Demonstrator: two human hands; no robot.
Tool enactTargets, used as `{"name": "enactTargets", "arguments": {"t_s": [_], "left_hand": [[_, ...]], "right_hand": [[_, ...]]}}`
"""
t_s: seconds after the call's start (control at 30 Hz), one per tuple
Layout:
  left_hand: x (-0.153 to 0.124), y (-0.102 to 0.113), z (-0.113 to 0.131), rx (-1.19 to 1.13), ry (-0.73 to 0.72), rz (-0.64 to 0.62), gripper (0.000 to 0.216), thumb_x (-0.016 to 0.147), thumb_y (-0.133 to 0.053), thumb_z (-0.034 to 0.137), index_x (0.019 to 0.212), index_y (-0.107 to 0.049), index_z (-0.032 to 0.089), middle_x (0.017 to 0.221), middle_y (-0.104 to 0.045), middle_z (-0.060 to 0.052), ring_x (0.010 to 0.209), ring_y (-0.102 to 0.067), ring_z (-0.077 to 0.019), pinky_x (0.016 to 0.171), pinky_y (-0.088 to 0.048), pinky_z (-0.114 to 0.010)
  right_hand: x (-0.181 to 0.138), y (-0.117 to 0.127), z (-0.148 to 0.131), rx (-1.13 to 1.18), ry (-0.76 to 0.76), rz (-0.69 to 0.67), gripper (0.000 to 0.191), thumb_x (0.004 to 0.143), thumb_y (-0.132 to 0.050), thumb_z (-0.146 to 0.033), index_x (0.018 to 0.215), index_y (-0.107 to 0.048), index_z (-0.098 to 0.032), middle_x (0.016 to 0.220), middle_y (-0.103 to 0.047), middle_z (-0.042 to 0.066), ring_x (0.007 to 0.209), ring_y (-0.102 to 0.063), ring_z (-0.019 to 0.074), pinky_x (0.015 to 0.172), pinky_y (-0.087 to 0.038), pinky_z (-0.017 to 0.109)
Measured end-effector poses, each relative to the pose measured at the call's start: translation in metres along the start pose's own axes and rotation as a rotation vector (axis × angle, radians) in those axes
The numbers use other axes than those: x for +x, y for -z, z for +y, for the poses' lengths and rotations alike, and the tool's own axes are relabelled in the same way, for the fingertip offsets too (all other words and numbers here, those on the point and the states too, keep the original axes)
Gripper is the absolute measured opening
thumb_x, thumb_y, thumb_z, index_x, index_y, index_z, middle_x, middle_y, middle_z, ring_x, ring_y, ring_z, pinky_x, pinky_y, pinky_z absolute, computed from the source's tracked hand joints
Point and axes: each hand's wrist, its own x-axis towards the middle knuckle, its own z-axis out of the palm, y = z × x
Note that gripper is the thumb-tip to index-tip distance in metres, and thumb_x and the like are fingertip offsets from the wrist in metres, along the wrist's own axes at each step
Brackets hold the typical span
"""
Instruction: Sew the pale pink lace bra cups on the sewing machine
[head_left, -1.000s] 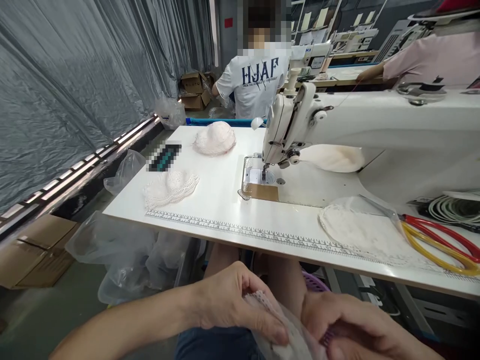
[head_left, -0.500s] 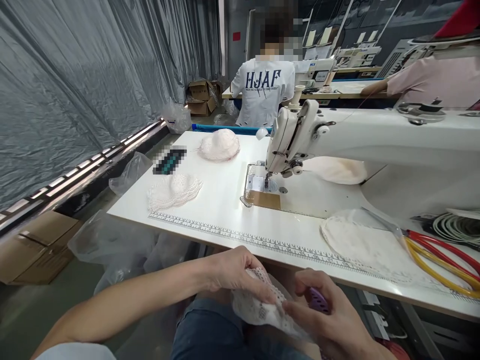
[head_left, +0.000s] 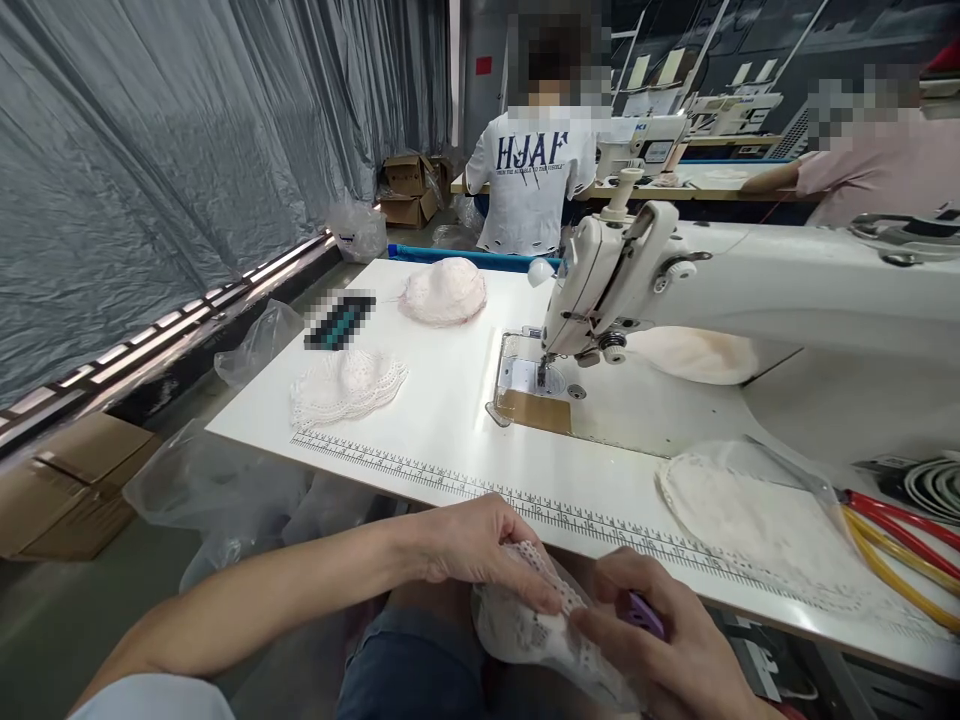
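Over my lap, in front of the table edge, I hold a piece of white lace fabric (head_left: 525, 625). My left hand (head_left: 480, 550) is closed on its upper edge, thumb on top of the lace. Thumb and fingertips of my right hand (head_left: 660, 640) pinch the same piece farther right. Tucked in the right palm is a small purple tool (head_left: 643, 614) with holes in it; the fingers hide the rest. The lower part of the fabric hangs over my knees.
A white sewing machine (head_left: 750, 270) stands on the white table (head_left: 450, 400). Lace cups (head_left: 442, 292) and a lace piece (head_left: 349, 385) lie left; more lace (head_left: 750, 510) and red-and-yellow-handled scissors (head_left: 892, 530) lie right. A printed ruler (head_left: 480, 487) runs along the front. Two people sit beyond.
The view has shifted slightly, so the machine and scissors appear farther right. Both hands keep hold of the lace; the right hand has turned a little with the purple tool.
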Motion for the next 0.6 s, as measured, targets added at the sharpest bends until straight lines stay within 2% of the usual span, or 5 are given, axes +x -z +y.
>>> {"name": "enactTargets", "arguments": {"t_s": [0.13, 0.27, 0.4, 0.47, 0.6], "left_hand": [[0.002, 0.005, 0.012, -0.021, 0.029, 0.019, 0.035, 0.049, -0.084, 0.037, 0.074, -0.073, 0.013, 0.068, -0.066, -0.001, 0.065, -0.058, -0.0122, 0.07, -0.048, -0.026], [0.006, 0.029, 0.043, 0.089, -0.054, 0.104, 0.037, 0.054, -0.081, 0.039, 0.076, -0.071, 0.012, 0.068, -0.065, -0.002, 0.065, -0.058, -0.0114, 0.068, -0.047, -0.024], [0.025, 0.063, 0.087, 0.697, -0.262, 0.283, 0.03, 0.077, -0.065, 0.039, 0.085, -0.068, 0.011, 0.068, -0.065, -0.002, 0.061, -0.057, -0.0102, 0.056, -0.042, -0.02], [0.043, 0.075, 0.103, 1.019, -0.332, 0.373, 0.022, 0.083, -0.06, 0.033, 0.082, -0.067, 0.013, 0.069, -0.065, -0.002, 0.062, -0.057, -0.0105, 0.055, -0.039, -0.019], [0.084, 0.09, 0.11, 1.283, -0.385, 0.499, 0.018, 0.084, -0.059, 0.024, 0.07, -0.063, 0.013, 0.066, -0.063, -0.002, 0.063, -0.057, -0.0142, 0.058, -0.036, -0.024]], "right_hand": [[0.009, 0.012, 0.005, -0.089, 0.165, -0.017, 0.017, 0.084, -0.055, -0.022, 0.087, -0.071, -0.029, 0.072, -0.058, 0.002, 0.062, -0.051, 0.0149, 0.057, -0.04, 0.026], [0.029, 0.026, 0.014, -0.166, 0.291, 0.051, 0.018, 0.084, -0.053, -0.017, 0.094, -0.065, -0.027, 0.077, -0.06, 0.003, 0.062, -0.053, 0.0149, 0.058, -0.04, 0.026], [0.07, 0.033, 0.033, -0.31, 0.466, 0.148, 0.023, 0.089, -0.043, -0.011, 0.101, -0.058, -0.023, 0.083, -0.061, 0.004, 0.063, -0.051, 0.0138, 0.059, -0.037, 0.026], [0.093, 0.032, 0.045, -0.418, 0.505, 0.192, 0.024, 0.09, -0.039, -0.007, 0.095, -0.058, -0.02, 0.082, -0.061, 0.005, 0.062, -0.05, 0.0135, 0.058, -0.035, 0.026], [0.123, 0.023, 0.066, -0.492, 0.502, 0.228, 0.036, 0.095, -0.027, -0.01, 0.076, -0.057, -0.019, 0.07, -0.059, 0.003, 0.054, -0.047, 0.0125, 0.052, -0.032, 0.024]]}}
